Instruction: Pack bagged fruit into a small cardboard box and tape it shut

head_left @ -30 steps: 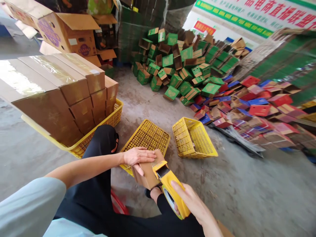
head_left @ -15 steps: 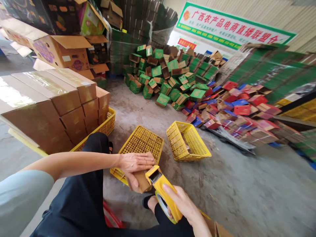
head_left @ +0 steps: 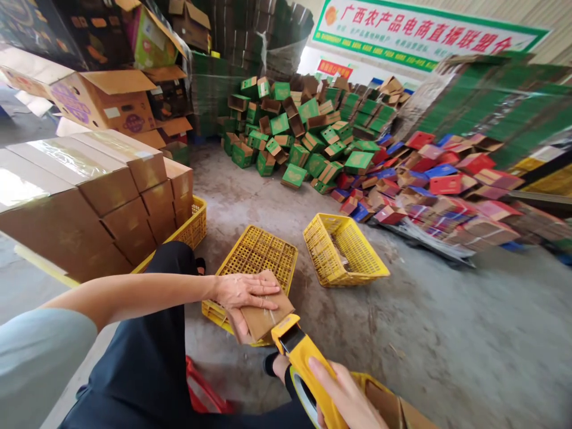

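Note:
Under my left hand (head_left: 245, 292) is a small brown cardboard box (head_left: 271, 314), set on an upturned yellow plastic crate (head_left: 263, 247). The fingers lie over its top and the thumb reaches down the near side, gripping it. A yellow tape dispenser (head_left: 310, 366) fills my right hand (head_left: 346, 390), which is closed around its body. The head of the dispenser is at the box's near right corner, and a tape roll shows lower on it. A thin shiny strip, apparently tape, runs across the box top.
Taped cardboard boxes (head_left: 120, 185) are stacked in a yellow crate on the left. Another yellow crate (head_left: 324, 256) stands on the floor ahead. Behind lie heaps of green boxes (head_left: 295, 176) and red and blue boxes (head_left: 444, 185). Something red (head_left: 203, 390) is beneath my legs.
My right hand has drawn the tape dispenser down and to the right across the box. More of the box top shows now. My left hand remains on the box.

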Motion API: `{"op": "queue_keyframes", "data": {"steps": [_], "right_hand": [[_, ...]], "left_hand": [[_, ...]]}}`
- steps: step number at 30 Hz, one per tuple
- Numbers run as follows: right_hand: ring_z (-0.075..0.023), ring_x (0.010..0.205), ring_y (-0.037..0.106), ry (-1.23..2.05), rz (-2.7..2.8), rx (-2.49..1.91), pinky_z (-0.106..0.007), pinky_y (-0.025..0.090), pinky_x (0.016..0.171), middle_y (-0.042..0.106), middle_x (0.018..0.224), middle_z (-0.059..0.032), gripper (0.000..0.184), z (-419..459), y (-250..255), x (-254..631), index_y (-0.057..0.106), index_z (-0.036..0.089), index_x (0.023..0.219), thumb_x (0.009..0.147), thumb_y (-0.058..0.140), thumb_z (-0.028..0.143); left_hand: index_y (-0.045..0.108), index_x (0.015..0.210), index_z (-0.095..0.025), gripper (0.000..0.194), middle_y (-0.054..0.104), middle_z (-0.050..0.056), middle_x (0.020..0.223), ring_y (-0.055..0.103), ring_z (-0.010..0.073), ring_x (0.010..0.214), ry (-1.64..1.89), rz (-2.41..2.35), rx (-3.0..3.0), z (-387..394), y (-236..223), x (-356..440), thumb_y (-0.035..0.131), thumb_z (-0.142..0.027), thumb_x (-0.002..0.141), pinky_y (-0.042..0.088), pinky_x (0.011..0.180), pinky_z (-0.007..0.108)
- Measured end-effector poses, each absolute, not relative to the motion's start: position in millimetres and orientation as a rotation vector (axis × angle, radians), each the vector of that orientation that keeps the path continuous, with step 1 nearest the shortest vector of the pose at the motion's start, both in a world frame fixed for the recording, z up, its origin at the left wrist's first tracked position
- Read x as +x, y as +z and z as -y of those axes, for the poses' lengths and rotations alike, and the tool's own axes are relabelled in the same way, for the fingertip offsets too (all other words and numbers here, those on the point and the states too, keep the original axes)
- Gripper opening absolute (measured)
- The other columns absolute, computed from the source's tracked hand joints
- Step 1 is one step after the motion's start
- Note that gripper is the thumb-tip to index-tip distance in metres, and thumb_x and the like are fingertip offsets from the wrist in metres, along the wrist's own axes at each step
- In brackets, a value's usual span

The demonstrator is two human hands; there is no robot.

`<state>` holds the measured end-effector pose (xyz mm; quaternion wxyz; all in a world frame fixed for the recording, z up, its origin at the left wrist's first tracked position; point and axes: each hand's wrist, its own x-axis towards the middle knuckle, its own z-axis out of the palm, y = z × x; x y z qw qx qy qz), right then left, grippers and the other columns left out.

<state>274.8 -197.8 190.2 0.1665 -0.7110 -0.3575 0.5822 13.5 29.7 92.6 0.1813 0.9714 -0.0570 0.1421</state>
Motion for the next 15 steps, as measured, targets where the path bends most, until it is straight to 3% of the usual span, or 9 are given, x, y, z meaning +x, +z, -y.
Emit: {"op": "queue_keyframes", "data": {"steps": [10,15], "right_hand": [[-0.0161,0.045,0.062,1.659,0.996,-1.929,-0.023,0.05,0.045,0.063,0.051,0.0004,0.07,211,160,272,0.063,0.018,0.098,0.081,0.054,0.085],[-0.015,0.043,0.06,1.658,0.981,-1.914,-0.023,0.049,0.044,0.063,0.051,0.0013,0.067,213,145,275,0.06,0.019,0.1,0.083,0.054,0.083]], "left_hand": [[0.052,0.153,-0.024,0.089,0.024,0.012,0.171,0.024,0.0368,0.156,0.396,0.164,2.733,-24,100,16,0.061,-0.08,0.084,0.016,0.129,0.049],[0.032,0.164,-0.024,0.088,0.025,0.005,0.17,0.02,0.0292,0.158,0.164,0.249,2.661,-13,115,21,0.051,-0.074,0.094,0.007,0.131,0.04]]}}
